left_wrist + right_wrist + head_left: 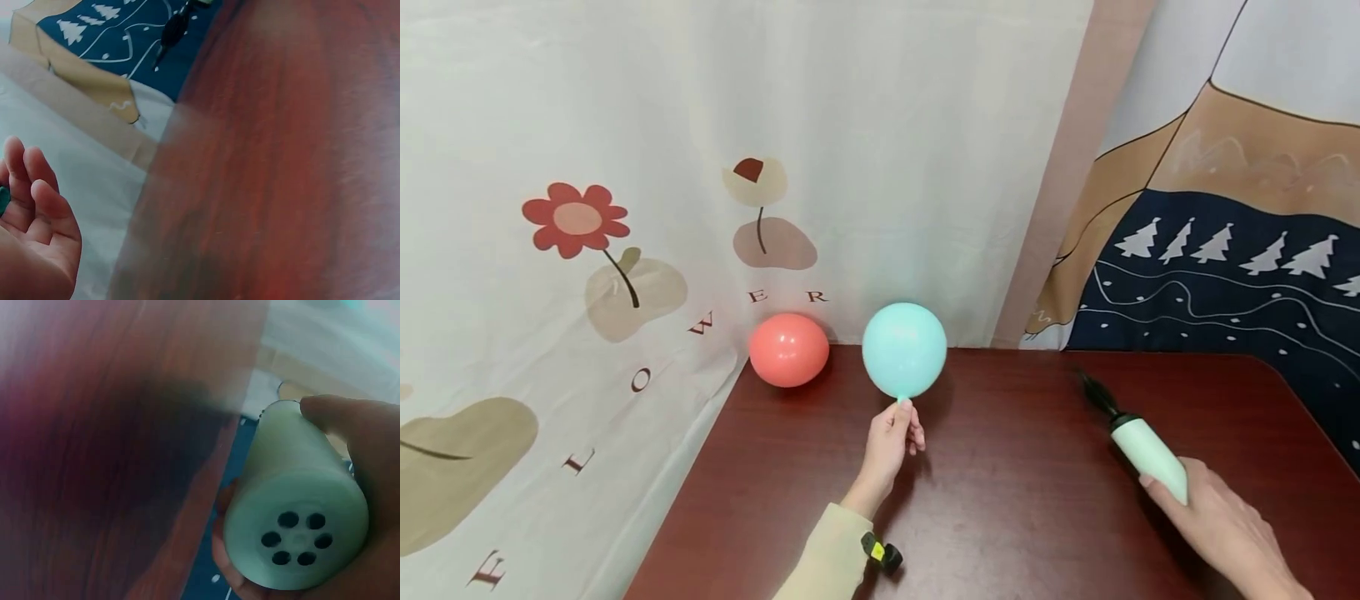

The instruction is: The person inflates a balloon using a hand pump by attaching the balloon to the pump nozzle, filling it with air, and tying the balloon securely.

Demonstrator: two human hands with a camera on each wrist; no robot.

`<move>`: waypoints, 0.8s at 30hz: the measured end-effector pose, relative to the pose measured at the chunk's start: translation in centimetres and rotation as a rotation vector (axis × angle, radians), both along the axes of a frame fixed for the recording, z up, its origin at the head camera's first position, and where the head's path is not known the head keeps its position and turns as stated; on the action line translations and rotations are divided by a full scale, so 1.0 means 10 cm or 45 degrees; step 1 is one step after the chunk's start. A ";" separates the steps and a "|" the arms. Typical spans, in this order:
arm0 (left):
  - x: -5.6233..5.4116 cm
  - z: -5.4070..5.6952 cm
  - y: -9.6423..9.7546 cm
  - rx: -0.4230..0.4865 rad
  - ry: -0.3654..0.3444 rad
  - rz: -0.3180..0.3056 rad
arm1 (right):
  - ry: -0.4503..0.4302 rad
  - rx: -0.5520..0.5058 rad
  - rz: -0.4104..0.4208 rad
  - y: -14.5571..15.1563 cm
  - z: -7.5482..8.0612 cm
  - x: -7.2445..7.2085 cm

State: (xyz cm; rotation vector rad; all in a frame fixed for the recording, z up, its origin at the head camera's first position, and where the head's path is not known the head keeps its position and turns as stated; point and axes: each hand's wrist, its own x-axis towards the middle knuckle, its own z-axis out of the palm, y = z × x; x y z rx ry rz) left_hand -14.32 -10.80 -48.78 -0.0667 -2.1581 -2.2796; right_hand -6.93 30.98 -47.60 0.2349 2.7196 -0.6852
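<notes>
An inflated light-blue balloon (904, 350) stands upright above the table, its neck pinched between the thumb and fingers of my left hand (891, 442). In the left wrist view the left hand (37, 231) shows curled fingers, with only a sliver of the teal neck (4, 200) at the frame's edge. My right hand (1228, 521) grips a pale green balloon pump (1150, 454), its black nozzle pointing away to the upper left. The right wrist view shows the pump's holed end (297, 531) with the right hand (369, 462) wrapped round the body.
A red inflated balloon (789, 350) rests at the table's far left corner. The dark reddish wooden table (1000, 500) meets a white curtain (925, 167) with printed flowers behind and left. A patterned navy and tan cloth (1217, 250) hangs at the right.
</notes>
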 end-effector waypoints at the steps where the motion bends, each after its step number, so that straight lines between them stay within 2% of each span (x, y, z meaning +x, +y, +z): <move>1: 0.02 -0.01 0.01 -0.015 -0.009 -0.017 | 0.000 0.014 -0.008 0.04 -0.01 -0.01; 7: 0.09 -0.04 0.07 -0.070 -0.037 -0.085 | -0.008 0.094 -0.026 0.18 -0.05 -0.08; 12: 0.12 -0.04 0.09 -0.099 -0.021 -0.092 | -0.029 0.155 0.008 0.20 -0.11 -0.08; 15: 0.13 -0.03 0.09 -0.093 -0.015 -0.093 | 0.012 0.189 0.027 0.20 -0.16 -0.09; 20: 0.13 -0.01 0.08 -0.094 -0.013 -0.109 | 0.140 0.275 -0.002 0.11 -0.18 -0.08; 23: 0.13 0.00 0.09 -0.089 -0.006 -0.120 | 0.305 0.320 -0.027 -0.03 -0.12 -0.06; 24: 0.13 0.01 0.09 -0.086 -0.003 -0.123 | 0.393 0.322 -0.021 -0.10 -0.09 -0.05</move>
